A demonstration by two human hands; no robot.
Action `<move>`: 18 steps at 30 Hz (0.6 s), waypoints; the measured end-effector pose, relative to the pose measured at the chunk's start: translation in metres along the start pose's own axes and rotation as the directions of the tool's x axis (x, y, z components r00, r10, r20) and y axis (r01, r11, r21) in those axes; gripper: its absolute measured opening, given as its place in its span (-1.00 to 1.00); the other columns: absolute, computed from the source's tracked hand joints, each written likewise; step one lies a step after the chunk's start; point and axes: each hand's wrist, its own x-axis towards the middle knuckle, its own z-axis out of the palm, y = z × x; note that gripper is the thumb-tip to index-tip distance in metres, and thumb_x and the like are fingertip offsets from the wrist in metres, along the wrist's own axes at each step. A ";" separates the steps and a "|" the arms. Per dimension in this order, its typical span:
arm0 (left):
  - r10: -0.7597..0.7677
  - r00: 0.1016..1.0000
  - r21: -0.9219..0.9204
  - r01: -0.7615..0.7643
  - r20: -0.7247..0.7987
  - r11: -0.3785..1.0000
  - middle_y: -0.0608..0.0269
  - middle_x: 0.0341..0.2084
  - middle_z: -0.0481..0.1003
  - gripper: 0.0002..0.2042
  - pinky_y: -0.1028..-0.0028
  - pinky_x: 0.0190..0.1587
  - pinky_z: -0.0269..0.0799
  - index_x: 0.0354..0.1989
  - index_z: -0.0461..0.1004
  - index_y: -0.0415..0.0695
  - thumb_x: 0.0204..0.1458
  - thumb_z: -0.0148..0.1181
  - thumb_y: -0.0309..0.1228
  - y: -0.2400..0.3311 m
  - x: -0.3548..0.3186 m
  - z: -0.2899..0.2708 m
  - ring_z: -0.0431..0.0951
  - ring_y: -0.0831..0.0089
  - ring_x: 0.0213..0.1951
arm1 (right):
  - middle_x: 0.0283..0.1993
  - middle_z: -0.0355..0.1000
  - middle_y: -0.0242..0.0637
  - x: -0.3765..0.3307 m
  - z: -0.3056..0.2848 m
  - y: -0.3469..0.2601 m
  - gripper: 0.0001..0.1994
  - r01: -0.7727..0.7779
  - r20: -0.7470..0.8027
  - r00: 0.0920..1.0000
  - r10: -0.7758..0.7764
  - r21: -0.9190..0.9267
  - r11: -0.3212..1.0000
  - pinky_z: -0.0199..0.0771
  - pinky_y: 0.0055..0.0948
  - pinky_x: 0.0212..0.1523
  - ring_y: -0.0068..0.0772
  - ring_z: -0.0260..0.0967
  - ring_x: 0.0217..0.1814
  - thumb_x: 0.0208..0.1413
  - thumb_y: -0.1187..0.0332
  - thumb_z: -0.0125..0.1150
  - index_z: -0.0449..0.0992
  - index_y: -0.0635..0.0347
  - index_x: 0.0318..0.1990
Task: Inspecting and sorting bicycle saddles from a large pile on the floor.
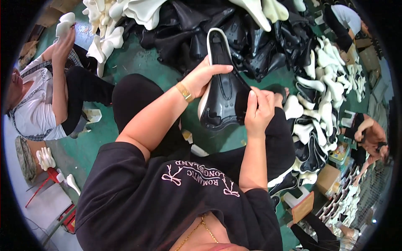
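Observation:
A bicycle saddle (pixel 224 94) is held up before me with its underside showing: a black plastic shell with a white cover edge round the narrow nose and the left side. My left hand (pixel 203 77) grips it at the left edge near the nose, the thumb lying across the black shell. At the right edge of the wide part, my right hand (pixel 260 109) has its fingers bent and pinched together against the rim. What lies between those fingertips is partly hidden.
Black saddle shells (pixel 184 33) heap up at the far side, with white saddle pieces (pixel 144 10) among them. More white pieces (pixel 326 96) pile up along the right. At the left a co-worker (pixel 42 92) sits holding a white piece. Other people (pixel 370 138) work at the right.

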 end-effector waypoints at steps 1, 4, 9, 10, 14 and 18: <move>-0.006 1.000 -0.001 0.006 -0.003 1.000 0.24 -0.37 0.52 -0.79 0.43 -0.30 0.57 -0.22 0.39 -0.14 -0.04 0.24 -0.50 0.001 0.000 -0.001 0.57 0.44 -0.39 | -0.41 0.30 -0.27 0.001 0.000 0.000 -0.90 -0.001 0.010 1.000 0.001 0.005 1.000 0.30 -0.38 -0.30 -0.28 0.28 -0.35 0.04 0.48 0.19 0.55 0.22 -0.28; -0.028 1.000 -0.020 0.028 -0.001 0.999 0.25 -0.41 0.52 -0.81 0.44 -0.31 0.58 -0.26 0.40 -0.14 -0.06 0.23 -0.53 0.004 -0.001 -0.001 0.58 0.45 -0.42 | -0.42 0.29 -0.29 0.002 0.002 0.001 -0.90 0.003 0.014 1.000 -0.004 0.022 1.000 0.29 -0.39 -0.31 -0.29 0.27 -0.35 0.04 0.47 0.19 0.56 0.20 -0.28; -0.075 0.997 -0.032 0.075 -0.006 0.997 0.20 -0.38 0.54 -0.82 0.43 -0.26 0.58 -0.25 0.43 -0.19 -0.05 0.22 -0.53 0.002 0.000 -0.005 0.59 0.43 -0.38 | -0.43 0.27 -0.31 0.004 0.003 0.001 -0.90 0.032 0.014 0.999 -0.032 0.001 0.999 0.30 -0.37 -0.30 -0.28 0.26 -0.35 0.02 0.47 0.21 0.56 0.17 -0.27; -0.087 0.996 -0.049 0.086 -0.015 0.995 0.16 -0.36 0.55 -0.82 0.42 -0.24 0.58 -0.24 0.44 -0.22 -0.05 0.21 -0.53 -0.001 0.003 -0.009 0.60 0.40 -0.36 | -0.43 0.27 -0.30 0.004 0.005 0.001 -0.89 0.029 0.006 1.000 -0.029 0.010 1.000 0.29 -0.36 -0.29 -0.27 0.26 -0.34 0.01 0.47 0.21 0.56 0.17 -0.28; -0.153 0.986 -0.144 0.142 -0.067 0.979 0.11 -0.36 0.54 -0.83 0.40 -0.27 0.60 -0.25 0.44 -0.24 -0.05 0.18 -0.55 -0.002 0.003 -0.009 0.60 0.35 -0.38 | -0.45 0.26 -0.31 0.002 0.013 -0.001 -0.87 0.043 -0.045 0.998 -0.044 -0.011 0.999 0.27 -0.35 -0.30 -0.27 0.25 -0.36 -0.02 0.47 0.23 0.57 0.15 -0.28; -0.254 0.961 -0.246 0.223 -0.106 0.943 0.16 -0.40 0.52 -0.81 0.37 -0.28 0.61 -0.26 0.39 -0.19 -0.06 0.19 -0.60 -0.001 0.002 -0.010 0.60 0.36 -0.39 | -0.43 0.25 -0.33 0.000 0.014 0.001 -0.84 0.072 -0.063 0.995 -0.076 -0.070 0.995 0.24 -0.39 -0.28 -0.31 0.22 -0.34 -0.05 0.46 0.25 0.58 0.11 -0.26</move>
